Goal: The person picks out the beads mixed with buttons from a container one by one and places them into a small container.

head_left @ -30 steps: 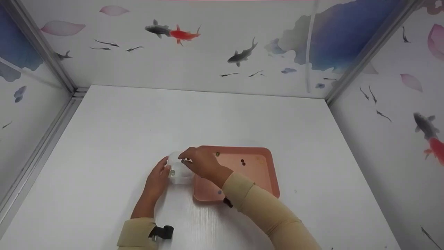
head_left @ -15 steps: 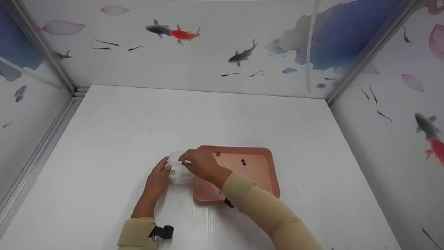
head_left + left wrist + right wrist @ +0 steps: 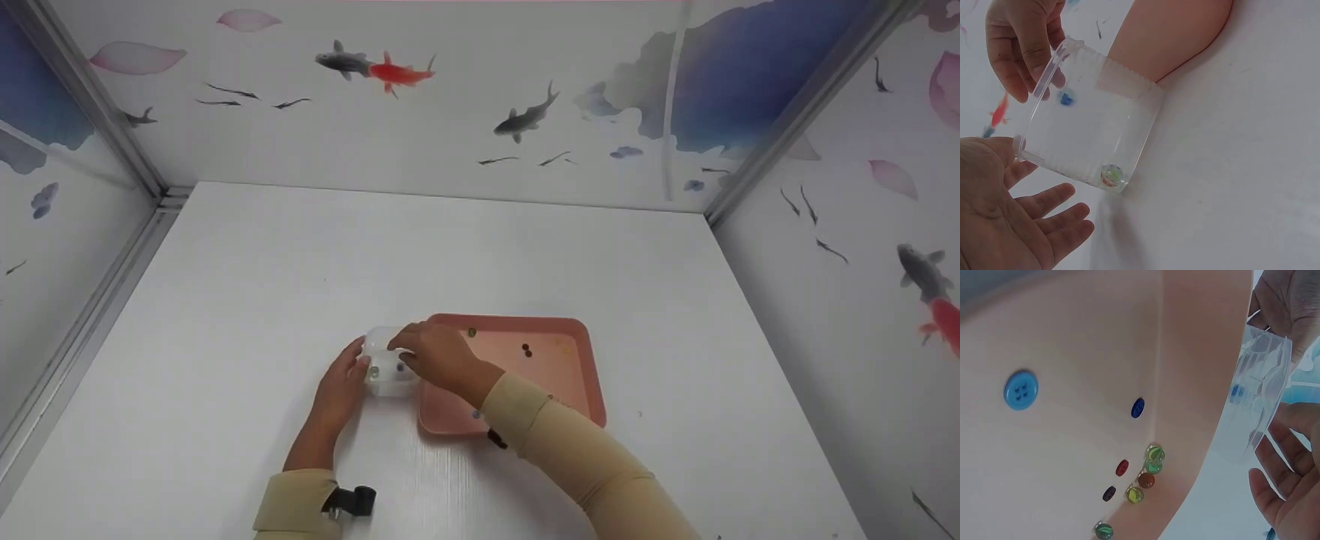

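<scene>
A clear plastic tub stands on the table at the tray's left. My left hand grips its side near the rim, three fingers spread loose beneath in the left wrist view. A glass marble rests at the tub's bottom. Higher inside shows a blurred blue marble, just under the fingertips of my right hand. Those fingers hang over the tub's opening, relaxed and parted, with nothing between them. In the right wrist view, the same right hand shows its palm side with fingers spread beside the tub.
Right of the tub lies a pink tray, partly covered by my right forearm. In it are a light blue button, a dark blue button, a red button and several marbles. Decorated walls border the white table.
The right hand's fingers have parted and the blue marble has dropped from them into the tub. Left hand, tub and tray have stayed in place.
</scene>
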Motion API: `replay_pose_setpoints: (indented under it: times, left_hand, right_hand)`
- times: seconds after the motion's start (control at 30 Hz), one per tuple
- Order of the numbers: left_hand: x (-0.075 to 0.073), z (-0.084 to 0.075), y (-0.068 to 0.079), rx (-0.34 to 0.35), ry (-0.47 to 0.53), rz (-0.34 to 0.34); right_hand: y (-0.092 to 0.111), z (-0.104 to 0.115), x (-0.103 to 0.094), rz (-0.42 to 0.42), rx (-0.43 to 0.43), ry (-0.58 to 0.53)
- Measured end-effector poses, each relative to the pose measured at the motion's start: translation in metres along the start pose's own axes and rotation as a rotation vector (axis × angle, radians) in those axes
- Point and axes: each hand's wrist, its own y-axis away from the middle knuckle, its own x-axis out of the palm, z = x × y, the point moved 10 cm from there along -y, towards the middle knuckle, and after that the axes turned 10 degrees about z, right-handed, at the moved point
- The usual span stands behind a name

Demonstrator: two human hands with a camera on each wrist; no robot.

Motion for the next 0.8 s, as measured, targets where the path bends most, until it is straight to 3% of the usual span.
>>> replay_pose_setpoints:
  times: [0.6,0.8]
  left_hand:
    - [0.0014,-0.0024,0.0009,0.028,0.016,0.008]
    - [0.0007,-0.0044,0.0000,0.035,0.020,0.000]
  right_hand:
    - [0.0036,-0.0013,-0.0034,-0.035,-0.004,0.015]
    - [0.0073,-0.0001,-0.0096,-0.082,-0.019,0.054]
